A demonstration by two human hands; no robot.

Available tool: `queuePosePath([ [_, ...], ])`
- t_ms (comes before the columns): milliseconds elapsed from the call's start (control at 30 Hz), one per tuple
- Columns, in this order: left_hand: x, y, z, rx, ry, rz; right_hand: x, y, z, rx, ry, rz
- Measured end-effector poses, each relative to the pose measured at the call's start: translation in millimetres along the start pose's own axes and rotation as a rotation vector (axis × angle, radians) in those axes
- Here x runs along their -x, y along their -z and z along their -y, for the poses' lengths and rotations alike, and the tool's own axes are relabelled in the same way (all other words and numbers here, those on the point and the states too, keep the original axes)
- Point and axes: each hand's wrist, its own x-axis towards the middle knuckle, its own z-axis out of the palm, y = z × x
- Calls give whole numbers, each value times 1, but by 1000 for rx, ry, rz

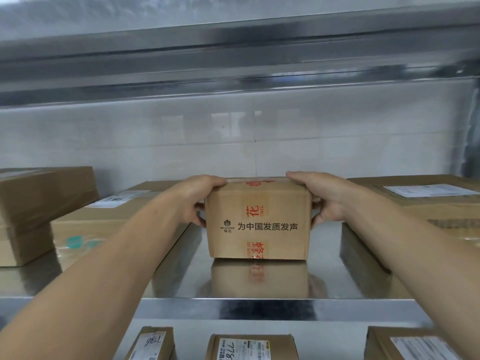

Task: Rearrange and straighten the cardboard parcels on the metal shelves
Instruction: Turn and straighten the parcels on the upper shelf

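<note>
— Our two bare forearms reach up from the lower corners of the view toward a printed parcel [258, 224] standing on the metal shelf [324, 279].
— What are our hands doing?
— Our left hand [193, 201] clasps the printed parcel's left end, and our right hand [330, 201] clasps its right end. On each, the thumb lies along the top edge and the fingers curl round the side, so both hands grasp it.
— Is it lifted?
— We judge not. Its bottom edge meets its own reflection in the steel, so it seems to rest there, front face toward us.
— What lies around it?
— Left of the printed parcel, apart from it, lies a flat parcel [114, 224], and farther left a taped brown parcel [33, 211]. Right of it, across a gap, lies a wide labelled parcel [441, 203]. Below it, on a lower level, we see the tops of three smaller parcels [253, 346].
— Which step are we on?
— We judge that we are squaring the printed parcel in the gap between its neighbours. The next move calls for an even, two-handed slide, keeping its front in line with the shelf edge, and only then letting go.
</note>
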Motion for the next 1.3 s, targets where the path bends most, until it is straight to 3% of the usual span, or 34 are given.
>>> queuePosePath([
  [333,-13,-1,2,-52,69,2,-8,-1,7,223,-54,11],
  [767,-18,-4,0,-146,36,-2,-23,-3,7,245,-31,13],
  [1300,0,3,-1,-40,23,9,-2,1,9,236,54,19],
])
